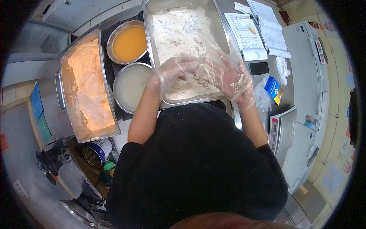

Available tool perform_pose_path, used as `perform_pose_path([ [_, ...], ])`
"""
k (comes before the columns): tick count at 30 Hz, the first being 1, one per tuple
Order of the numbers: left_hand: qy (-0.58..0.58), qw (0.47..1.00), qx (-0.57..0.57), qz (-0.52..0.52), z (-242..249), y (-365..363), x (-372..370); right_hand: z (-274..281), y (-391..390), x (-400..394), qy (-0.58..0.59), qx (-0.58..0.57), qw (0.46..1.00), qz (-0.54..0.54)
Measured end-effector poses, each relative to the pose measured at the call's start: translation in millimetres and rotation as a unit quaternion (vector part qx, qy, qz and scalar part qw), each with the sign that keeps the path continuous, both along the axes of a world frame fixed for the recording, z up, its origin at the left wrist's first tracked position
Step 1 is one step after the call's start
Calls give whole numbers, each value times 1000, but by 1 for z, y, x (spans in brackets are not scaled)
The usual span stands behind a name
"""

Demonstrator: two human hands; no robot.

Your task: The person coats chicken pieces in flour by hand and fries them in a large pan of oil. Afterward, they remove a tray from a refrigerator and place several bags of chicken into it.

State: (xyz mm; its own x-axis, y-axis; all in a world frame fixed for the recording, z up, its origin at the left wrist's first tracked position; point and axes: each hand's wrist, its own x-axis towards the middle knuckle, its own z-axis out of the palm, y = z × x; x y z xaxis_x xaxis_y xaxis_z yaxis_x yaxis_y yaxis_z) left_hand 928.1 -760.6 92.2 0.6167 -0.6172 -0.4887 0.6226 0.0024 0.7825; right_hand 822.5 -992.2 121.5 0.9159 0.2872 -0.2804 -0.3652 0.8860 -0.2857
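Note:
My left hand (182, 66), in a clear plastic glove, is held over the near part of a metal tray (148, 45) of white flour (179, 28). Its fingers reach rightward in a loose curve, and nothing shows in them. Close beside it, over the tray's right side, is my right hand (230, 78). Its clear glove is loose and wrinkled, dusted with flour, and the glinting plastic blurs its fingers. Whether it holds anything is hidden. Pale clumps lie in the flour below both hands.
On the left stand a bowl of orange liquid (130, 42), a bowl of whitish liquid (133, 86) and a deep pan of orange powder (87, 76). To the right lie papers (246, 34), a dark phone (259, 68), a blue-yellow packet (273, 89) and a scale (284, 131).

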Motion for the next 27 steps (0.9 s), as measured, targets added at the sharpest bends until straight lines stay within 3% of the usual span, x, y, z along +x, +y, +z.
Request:
perform_pose_path([
  [3, -68, 984, 130, -99, 7, -8, 2, 5, 3, -1, -18, 0, 1000, -5],
  [7, -88, 984, 149, -44, -28, -8, 8, 7, 4, -4, -3, 22, 1000, -21],
  [9, -44, 987, 99, 120, -42, -7, 11, 5, 4, -6, 23, 47, 998, -37],
  [13, 44, 987, -31, 150, -31, -13, 0, 1, 1, -8, -7, 45, 998, -35],
  [15, 25, 999, 26, -29, -5, -14, -11, 1, 3, -7, -22, 77, 996, -39],
  [18, 2, 994, 31, -106, -26, -20, -15, -1, 2, -6, -14, 107, 993, -57],
  [20, -24, 992, 66, -105, -15, -16, -14, -4, -1, -6, -7, 44, 997, -61],
  [24, -42, 996, 82, 5, -50, -2, 5, -4, -11, -4, -49, -1, 996, -81],
  [26, 46, 993, 4, 110, -54, -2, 9, -8, -13, -4, -62, -2, 996, -61],
  [27, 9, 991, -35, 132, -57, -8, 7, -11, -11, -5, -62, -1, 996, -60],
])
